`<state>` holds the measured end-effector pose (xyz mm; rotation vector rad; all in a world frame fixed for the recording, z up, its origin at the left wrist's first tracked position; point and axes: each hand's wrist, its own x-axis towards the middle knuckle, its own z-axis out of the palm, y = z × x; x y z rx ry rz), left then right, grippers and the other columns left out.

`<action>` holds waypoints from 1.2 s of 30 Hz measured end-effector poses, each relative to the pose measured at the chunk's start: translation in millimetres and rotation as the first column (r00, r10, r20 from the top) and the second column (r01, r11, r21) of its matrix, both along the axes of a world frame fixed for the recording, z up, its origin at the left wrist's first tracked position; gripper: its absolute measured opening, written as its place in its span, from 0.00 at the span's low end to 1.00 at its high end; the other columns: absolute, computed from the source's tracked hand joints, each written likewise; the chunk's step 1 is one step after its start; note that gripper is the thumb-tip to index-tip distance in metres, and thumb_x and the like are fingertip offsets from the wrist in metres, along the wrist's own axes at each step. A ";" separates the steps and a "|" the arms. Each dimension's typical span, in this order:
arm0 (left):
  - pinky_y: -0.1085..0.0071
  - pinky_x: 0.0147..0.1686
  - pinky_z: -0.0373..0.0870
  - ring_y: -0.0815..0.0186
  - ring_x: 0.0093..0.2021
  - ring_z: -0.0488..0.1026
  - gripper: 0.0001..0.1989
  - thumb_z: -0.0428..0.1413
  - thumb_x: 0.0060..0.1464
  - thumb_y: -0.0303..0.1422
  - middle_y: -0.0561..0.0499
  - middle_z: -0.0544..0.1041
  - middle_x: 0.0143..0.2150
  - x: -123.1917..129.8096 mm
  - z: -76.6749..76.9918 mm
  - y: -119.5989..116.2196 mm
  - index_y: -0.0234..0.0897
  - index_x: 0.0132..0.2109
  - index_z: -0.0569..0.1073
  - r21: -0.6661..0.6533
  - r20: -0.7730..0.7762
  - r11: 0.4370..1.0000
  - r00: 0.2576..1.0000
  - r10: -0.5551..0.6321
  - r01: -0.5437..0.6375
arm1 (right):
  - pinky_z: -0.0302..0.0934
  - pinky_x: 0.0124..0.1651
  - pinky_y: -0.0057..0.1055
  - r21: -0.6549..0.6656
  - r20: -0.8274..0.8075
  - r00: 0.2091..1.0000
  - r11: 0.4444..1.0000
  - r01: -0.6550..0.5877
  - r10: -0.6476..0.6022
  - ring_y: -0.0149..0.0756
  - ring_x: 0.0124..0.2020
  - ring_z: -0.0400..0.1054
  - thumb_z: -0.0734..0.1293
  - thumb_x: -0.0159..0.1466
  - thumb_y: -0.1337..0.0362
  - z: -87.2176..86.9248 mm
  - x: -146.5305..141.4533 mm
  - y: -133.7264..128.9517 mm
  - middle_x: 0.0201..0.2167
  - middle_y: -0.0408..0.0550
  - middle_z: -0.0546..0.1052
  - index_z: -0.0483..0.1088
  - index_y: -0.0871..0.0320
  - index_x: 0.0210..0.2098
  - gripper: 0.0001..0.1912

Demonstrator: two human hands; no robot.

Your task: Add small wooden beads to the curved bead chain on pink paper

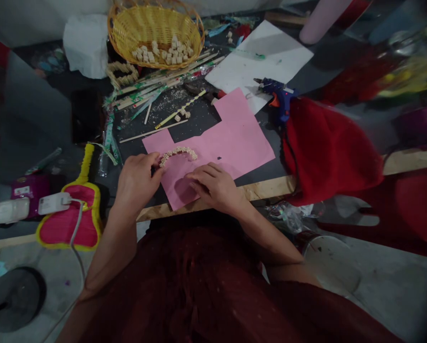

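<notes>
A curved strip of small beige pieces forms an arc over a sheet of pink paper at the table's front edge. The thumb and fingers of my left hand pinch the arc's left end. Below its right end, my right hand is over the paper, its fingers stretched out and apart from the thumb, with nothing visible in them. Just beyond the paper are a thin wooden stick, a yellow patterned pencil and a few loose beige pieces.
A wicker basket with beige cubes stands at the back, wrapped chopsticks before it. A blue glue gun lies beside white paper and red cloth. Pliers lie behind the pink paper. At left is a yellow-edged pink object.
</notes>
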<state>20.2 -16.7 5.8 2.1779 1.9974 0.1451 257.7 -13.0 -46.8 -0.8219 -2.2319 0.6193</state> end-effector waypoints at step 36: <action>0.55 0.50 0.71 0.51 0.46 0.78 0.10 0.55 0.66 0.39 0.44 0.84 0.44 -4.3 0.0 -6.5 0.42 0.45 0.80 0.004 0.003 1.000 1.000 0.025 -0.025 | 0.73 0.50 0.42 0.027 -0.018 1.000 1.000 0.001 0.000 0.42 0.45 0.75 0.65 0.74 0.67 -0.7 0.2 0.3 0.45 0.53 0.84 0.77 0.59 0.50 0.10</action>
